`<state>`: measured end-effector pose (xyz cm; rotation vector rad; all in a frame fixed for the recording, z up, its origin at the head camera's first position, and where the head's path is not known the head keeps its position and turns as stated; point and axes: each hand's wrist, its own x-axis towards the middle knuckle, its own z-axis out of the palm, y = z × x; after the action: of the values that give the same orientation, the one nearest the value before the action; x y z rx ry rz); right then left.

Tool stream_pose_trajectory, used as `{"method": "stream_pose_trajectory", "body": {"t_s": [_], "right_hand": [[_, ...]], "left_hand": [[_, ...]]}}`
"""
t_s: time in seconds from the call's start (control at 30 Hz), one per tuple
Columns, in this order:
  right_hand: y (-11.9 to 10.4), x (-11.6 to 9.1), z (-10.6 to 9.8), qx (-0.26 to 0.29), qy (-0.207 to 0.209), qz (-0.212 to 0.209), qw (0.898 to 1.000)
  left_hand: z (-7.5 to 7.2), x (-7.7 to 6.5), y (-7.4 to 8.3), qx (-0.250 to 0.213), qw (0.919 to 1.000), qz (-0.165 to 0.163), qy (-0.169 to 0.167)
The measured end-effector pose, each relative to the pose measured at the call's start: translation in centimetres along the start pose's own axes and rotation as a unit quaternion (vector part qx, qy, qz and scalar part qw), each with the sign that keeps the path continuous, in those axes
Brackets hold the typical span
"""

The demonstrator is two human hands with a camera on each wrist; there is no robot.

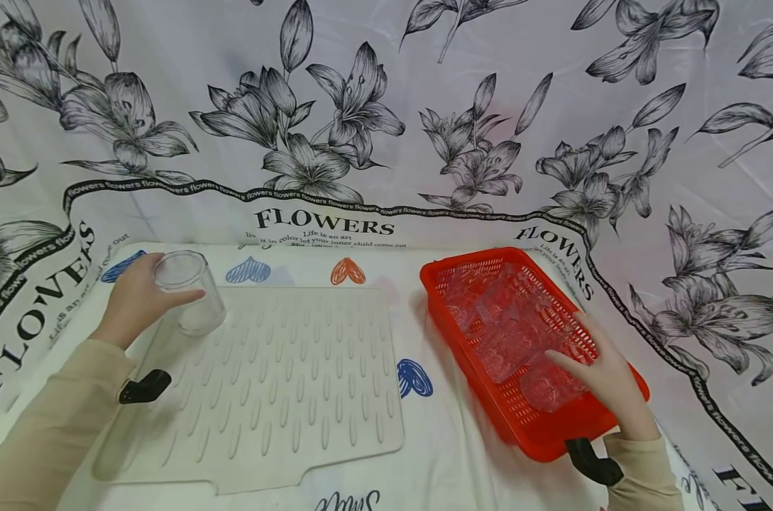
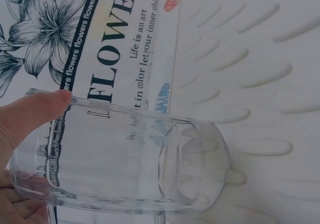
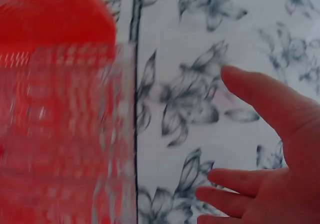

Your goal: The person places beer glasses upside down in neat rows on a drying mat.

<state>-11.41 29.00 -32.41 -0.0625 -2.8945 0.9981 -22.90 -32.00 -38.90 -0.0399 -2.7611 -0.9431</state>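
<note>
A clear drinking glass [image 1: 202, 312] is in my left hand [image 1: 133, 298], held near its rim between thumb and fingers. It tilts over the far left corner of a pale drying mat [image 1: 309, 440] with raised oval ridges. In the left wrist view, the glass [image 2: 115, 154] shows its base toward the mat, with the thumb along its side. My right hand [image 1: 610, 372] hovers by the right side of a red plastic basket [image 1: 472, 380], thumb and fingers spread apart with nothing between them. Several clear glasses [image 1: 504, 344] lie inside the basket.
A white cloth [image 1: 437, 454] with coloured heart prints covers the table. Behind it and at both sides hangs a flower-printed curtain [image 1: 386, 92]. The basket stands to the right of the mat, a strip of cloth between them.
</note>
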Motion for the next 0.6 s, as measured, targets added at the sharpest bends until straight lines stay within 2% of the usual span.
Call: {"method": "stream_pose_trajectory", "body": {"t_s": [0.2,0.43,0.6], "right_hand": [[3.0,0.7,-0.2,-0.01,-0.031,0.004,0.999],[4.4,0.7,-0.3,-0.03,-0.067,0.031,0.997],[4.5,1.6,-0.3,-0.103,-0.082,0.047,0.99]], "left_hand": [[0.0,-0.3,0.2,0.0,1.0,0.003,0.005],[0.1,-0.3,0.3,0.0,0.9999,0.008,0.008],[-0.3,-0.1,0.0,0.003,1.0,-0.002,0.009]]}}
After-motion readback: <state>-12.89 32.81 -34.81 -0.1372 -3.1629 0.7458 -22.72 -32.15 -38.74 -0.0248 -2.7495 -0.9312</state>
